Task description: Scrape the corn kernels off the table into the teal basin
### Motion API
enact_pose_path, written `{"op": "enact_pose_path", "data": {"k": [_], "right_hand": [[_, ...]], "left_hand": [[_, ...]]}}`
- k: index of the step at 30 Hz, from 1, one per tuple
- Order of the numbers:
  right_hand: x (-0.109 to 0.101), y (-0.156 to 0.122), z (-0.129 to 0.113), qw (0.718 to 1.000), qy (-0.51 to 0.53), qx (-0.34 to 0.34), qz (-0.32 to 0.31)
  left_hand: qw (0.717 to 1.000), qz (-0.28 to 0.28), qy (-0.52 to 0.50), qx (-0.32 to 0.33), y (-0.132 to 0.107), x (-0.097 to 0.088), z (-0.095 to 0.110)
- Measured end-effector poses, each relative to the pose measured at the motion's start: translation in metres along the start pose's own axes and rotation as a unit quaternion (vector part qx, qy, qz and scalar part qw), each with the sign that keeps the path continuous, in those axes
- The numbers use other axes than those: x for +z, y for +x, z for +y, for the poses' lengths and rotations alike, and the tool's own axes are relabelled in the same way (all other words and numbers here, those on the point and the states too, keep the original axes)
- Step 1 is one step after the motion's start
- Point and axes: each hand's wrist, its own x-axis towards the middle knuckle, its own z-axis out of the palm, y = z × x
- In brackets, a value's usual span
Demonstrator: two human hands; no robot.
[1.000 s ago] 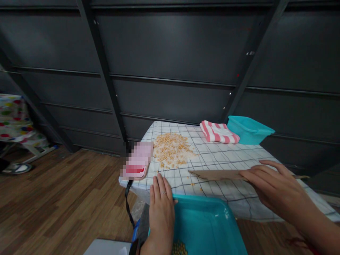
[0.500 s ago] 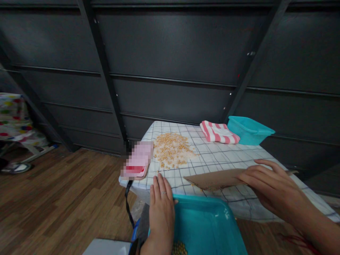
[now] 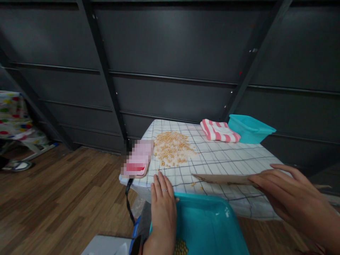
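My left hand (image 3: 163,205) lies flat, fingers stretched out, over the table edge and the left rim of a teal plastic tub (image 3: 209,202). In the tub's near left corner are greenish-yellow beans (image 3: 181,247), partly hidden by my wrist. My right hand (image 3: 289,191) grips a piece of brown cardboard (image 3: 225,178), seen nearly edge-on just above the tabletop. Beyond my left fingertips, yellow soybeans (image 3: 170,150) are spread among pale grains. A few loose beans (image 3: 193,184) lie between the cardboard and the tub.
A checked white cloth (image 3: 212,156) covers the table. At its left edge rests a pink phone (image 3: 138,159), partly pixelated. Toward the back right are a striped red-and-white towel (image 3: 219,131) and a turquoise basket (image 3: 249,129). A dark panelled wall (image 3: 170,95) stands behind.
My right hand has shifted to the right with the cardboard, which has turned more edge-on and uncovered a few loose beans. My left hand has hardly moved.
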Motion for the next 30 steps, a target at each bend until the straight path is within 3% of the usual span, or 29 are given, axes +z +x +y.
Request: {"op": "enact_pose_path", "data": {"k": [10,17,22,30], "right_hand": [[-0.004,-0.027,-0.024,0.997,0.067,0.033,-0.017],[-0.006,-0.023,-0.026,0.999,0.035,0.028,-0.016],[-0.004,-0.023,-0.020,0.998,0.013,0.041,-0.041],[-0.012,-0.028,-0.038,0.996,0.065,0.055,-0.022]], "left_hand": [[1.000,-0.006,-0.009,0.000,0.001,-0.002,0.002],[1.000,0.004,-0.011,0.003,-0.001,0.003,0.001],[1.000,-0.021,-0.002,0.000,0.003,-0.007,0.003],[0.996,-0.064,0.060,0.016,0.008,-0.023,0.007]]}}
